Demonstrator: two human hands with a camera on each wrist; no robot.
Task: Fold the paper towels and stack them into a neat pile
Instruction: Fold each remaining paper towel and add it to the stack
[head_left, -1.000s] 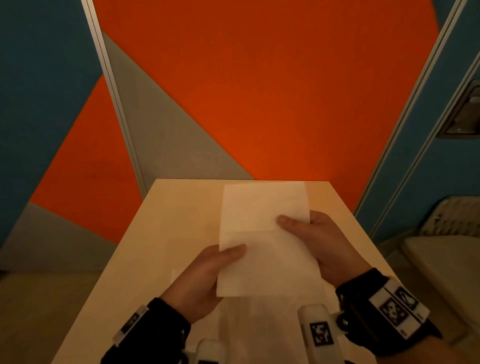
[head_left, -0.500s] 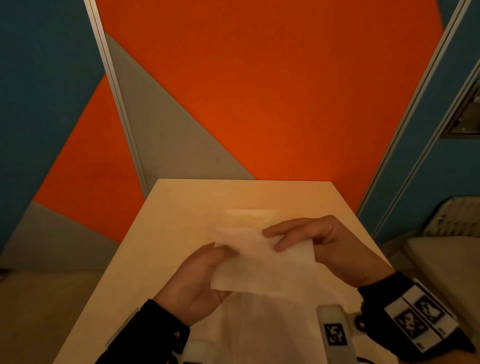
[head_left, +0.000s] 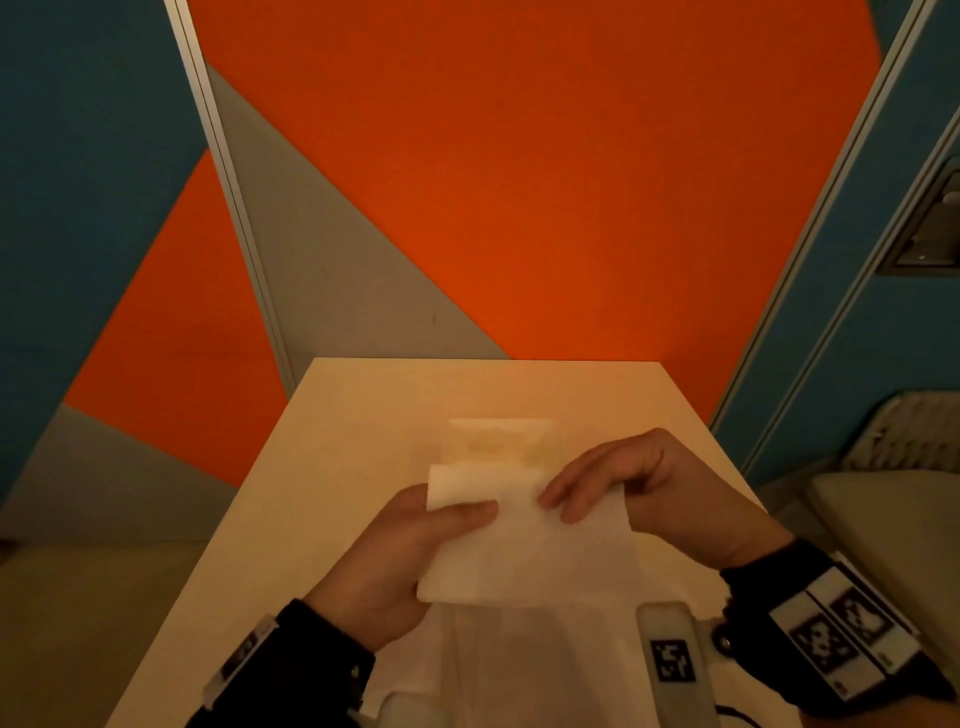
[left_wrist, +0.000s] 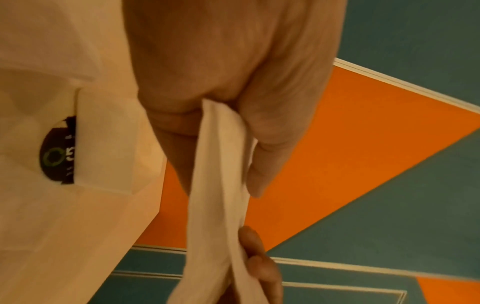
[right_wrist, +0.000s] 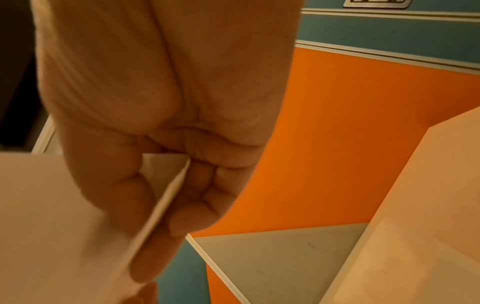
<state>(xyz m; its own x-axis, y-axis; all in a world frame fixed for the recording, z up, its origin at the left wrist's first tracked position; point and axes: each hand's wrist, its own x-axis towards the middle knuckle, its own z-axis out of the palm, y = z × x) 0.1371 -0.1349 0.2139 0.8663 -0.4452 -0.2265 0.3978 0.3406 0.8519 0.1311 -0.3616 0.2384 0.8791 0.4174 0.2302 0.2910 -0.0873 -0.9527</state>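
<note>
we can read no words or numbers; a dark label (left_wrist: 58, 152) left of the left grip shows only blurred marks.

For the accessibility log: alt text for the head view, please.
Both hands hold a folded white paper towel above a pale table, the left hand pinching its left edge and the right hand its right edge. An orange, grey and blue wall stands behind.
</note>
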